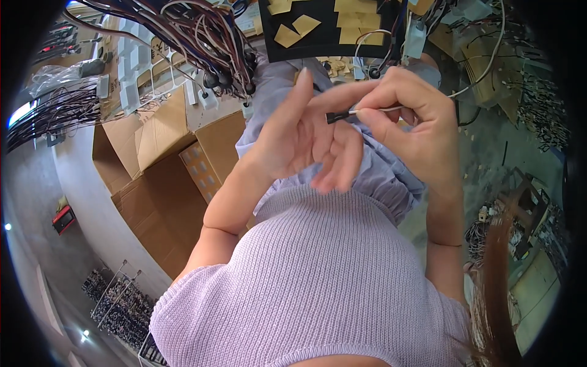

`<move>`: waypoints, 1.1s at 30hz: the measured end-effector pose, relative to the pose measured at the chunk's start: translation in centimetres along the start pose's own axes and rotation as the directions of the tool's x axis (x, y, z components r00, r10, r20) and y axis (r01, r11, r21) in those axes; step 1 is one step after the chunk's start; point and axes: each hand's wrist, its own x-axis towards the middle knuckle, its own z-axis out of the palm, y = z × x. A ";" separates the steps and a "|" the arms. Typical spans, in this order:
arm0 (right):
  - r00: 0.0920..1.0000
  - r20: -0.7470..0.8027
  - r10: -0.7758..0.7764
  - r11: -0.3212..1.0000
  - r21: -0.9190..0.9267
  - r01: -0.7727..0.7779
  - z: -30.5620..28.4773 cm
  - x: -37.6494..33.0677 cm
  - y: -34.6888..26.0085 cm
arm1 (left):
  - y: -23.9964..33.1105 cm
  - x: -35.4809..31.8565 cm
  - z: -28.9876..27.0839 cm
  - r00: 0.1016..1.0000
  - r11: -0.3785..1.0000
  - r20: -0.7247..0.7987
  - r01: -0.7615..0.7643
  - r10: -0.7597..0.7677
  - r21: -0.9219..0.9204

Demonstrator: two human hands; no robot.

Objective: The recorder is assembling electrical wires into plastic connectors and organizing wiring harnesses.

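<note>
My right hand (416, 122) pinches a thin white cable (385, 110) between thumb and fingers, just behind its end. A small black connector (337, 116) sticks out from that end toward my left palm. The rest of the cable runs from my right hand up to the far right. My left hand (309, 137) is turned palm up, its thumb raised and its fingers loosely spread. It appears to hold nothing, though its fingertips are a little blurred. Whether the connector touches the left palm, I cannot tell.
Bundled dark and white cables (208, 43) hang at the far left, near white tabs. A black board (306, 46) with yellow paper pieces lies ahead. An opened cardboard box (159, 208) stands at my left. Cable heaps (538, 110) are on the right.
</note>
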 end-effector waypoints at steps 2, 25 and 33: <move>1.000 -0.028 0.003 0.999 0.041 -0.001 0.6 -0.1 -0.2 | -1.2 0.1 -0.6 0.948 0.859 0.286 0.025 0.142 -0.512; 0.951 -0.111 0.289 0.942 0.211 -0.262 -2.2 -0.4 -1.3 | 0.6 -0.2 -1.9 0.960 0.959 0.195 -0.153 0.202 -0.240; 0.982 -0.099 0.160 0.974 0.179 -0.141 -2.2 -0.8 -0.8 | 1.4 -1.0 -2.1 0.946 0.868 0.273 -0.019 0.176 -0.495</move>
